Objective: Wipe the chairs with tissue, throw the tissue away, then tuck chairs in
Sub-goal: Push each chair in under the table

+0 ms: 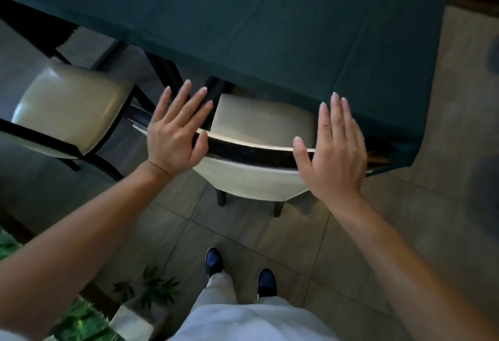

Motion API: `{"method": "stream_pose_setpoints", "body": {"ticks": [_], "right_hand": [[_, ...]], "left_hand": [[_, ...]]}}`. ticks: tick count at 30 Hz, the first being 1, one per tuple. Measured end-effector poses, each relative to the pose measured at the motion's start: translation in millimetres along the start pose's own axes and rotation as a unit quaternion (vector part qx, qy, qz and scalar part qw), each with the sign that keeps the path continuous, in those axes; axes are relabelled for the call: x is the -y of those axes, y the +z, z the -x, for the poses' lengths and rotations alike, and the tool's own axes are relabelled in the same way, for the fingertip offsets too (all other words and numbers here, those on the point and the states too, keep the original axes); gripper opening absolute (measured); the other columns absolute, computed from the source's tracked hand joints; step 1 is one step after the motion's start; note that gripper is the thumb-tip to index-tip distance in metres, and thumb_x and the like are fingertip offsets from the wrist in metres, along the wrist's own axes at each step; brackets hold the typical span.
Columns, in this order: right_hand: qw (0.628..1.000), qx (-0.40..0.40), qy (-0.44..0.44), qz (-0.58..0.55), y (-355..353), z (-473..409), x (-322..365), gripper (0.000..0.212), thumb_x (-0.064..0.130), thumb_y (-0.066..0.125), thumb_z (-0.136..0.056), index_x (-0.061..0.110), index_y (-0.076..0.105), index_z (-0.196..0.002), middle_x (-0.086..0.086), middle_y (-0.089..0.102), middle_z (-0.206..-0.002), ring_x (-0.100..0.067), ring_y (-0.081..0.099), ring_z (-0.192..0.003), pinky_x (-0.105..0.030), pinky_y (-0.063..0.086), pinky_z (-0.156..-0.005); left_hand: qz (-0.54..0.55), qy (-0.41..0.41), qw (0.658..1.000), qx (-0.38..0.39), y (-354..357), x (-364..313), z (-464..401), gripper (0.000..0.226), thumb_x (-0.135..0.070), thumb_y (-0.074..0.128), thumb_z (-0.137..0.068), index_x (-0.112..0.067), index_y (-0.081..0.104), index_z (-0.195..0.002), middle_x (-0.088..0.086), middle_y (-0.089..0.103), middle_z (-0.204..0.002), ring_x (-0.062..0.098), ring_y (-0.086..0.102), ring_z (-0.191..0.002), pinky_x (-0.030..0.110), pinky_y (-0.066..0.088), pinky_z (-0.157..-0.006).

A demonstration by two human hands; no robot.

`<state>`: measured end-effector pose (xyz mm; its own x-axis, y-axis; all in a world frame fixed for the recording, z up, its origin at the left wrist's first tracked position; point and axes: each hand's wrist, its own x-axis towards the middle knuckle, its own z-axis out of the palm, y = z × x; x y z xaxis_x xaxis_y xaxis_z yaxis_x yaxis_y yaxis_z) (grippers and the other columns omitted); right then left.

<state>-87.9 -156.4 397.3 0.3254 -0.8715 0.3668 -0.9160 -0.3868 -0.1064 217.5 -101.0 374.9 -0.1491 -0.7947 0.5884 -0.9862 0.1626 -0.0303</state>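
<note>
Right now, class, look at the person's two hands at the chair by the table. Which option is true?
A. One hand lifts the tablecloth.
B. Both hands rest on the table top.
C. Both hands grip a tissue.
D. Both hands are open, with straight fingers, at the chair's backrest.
D: the left hand and right hand are spread flat at the top rail of the chair, holding no tissue.

One chair (259, 130) sits partly under the surface (243, 16); a second chair (70, 108) stands to its left, clear of the surface.
</note>
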Motion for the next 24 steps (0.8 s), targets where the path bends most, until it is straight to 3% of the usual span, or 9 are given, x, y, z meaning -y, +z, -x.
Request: {"method": "stream_pose_setpoints", "body": {"ticks": [7,14,24], "right_hand": [[1.000,0.011,0.019,0.004,17.0,-23.4,71.7,0.074,0.051,0.038,-0.101,0.009,0.025,-0.161,-0.011,0.014,-0.171,-0.028,0.010,-0.159,-0.052,0.023,-0.124],[0.993,-0.114,-0.032,-0.024,22.7,-22.5,86.2,0.061,0.034,0.055,-0.100,0.011,0.041,-0.155,-0.013,0.032,-0.165,-0.036,0.024,-0.155,-0.060,0.029,-0.119],[0.987,-0.147,0.054,0.042,41.2,-100.3,73.8,0.049,0.029,0.046,-0.097,0.010,0.062,-0.140,-0.012,0.048,-0.155,-0.028,0.039,-0.149,-0.046,0.035,-0.118]], "left_hand": [[0.027,0.012,1.000,0.009,13.9,83.3,-16.5,0.059,-0.030,0.035,-0.098,-0.002,0.049,-0.148,0.015,0.046,-0.156,0.038,0.034,-0.150,0.063,0.030,-0.118],[0.067,-0.027,0.997,-0.015,17.5,100.1,-15.6,0.066,-0.030,0.039,-0.096,0.009,0.039,-0.149,0.027,0.035,-0.159,0.048,0.027,-0.150,0.064,0.027,-0.119],[0.091,0.031,0.993,-0.064,50.7,129.7,-102.6,0.063,-0.028,0.041,-0.097,0.005,0.040,-0.151,0.028,0.036,-0.158,0.052,0.028,-0.148,0.064,0.026,-0.119]]}}
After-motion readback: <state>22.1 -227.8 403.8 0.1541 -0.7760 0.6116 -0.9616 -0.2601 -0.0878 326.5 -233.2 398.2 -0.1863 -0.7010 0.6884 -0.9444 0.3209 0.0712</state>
